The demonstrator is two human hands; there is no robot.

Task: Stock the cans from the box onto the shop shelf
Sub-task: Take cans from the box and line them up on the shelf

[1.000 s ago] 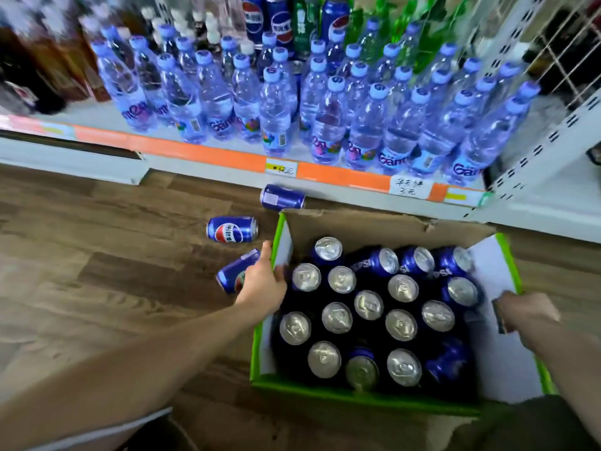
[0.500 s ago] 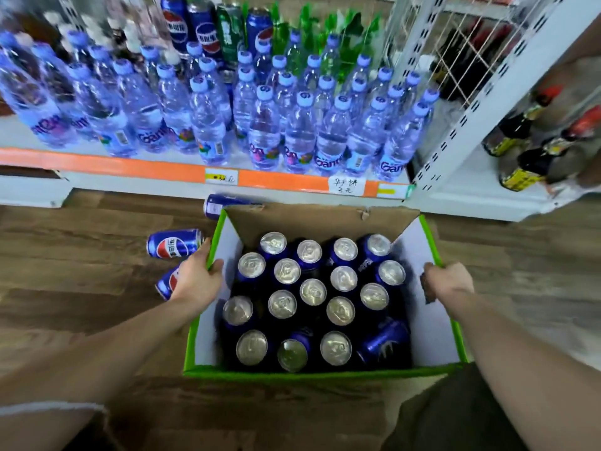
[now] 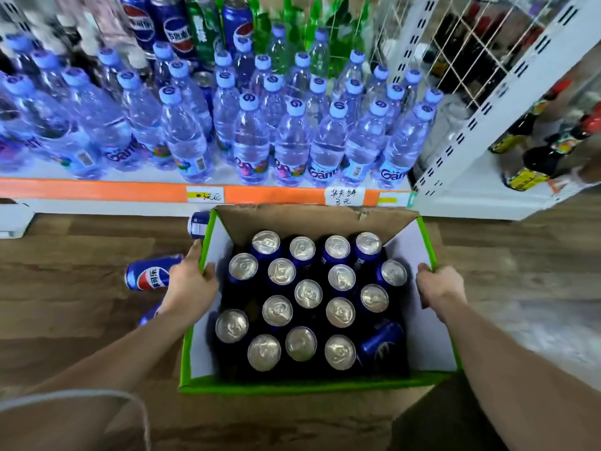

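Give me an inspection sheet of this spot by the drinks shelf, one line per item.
Surface: wood-look floor, box stands on it.
Job's things: open cardboard box with green edges, full of upright blue cans; one tipped can at its near right.
Clutter: loose cans on the floor left of the box, one lying on its side.
Grippers: left hand grips the box's left wall; right hand grips the right wall.
Cables: a thin white cord at lower left.
Surroundings: shelf packed with water bottles, tall cans behind; dark bottles on the next shelf.
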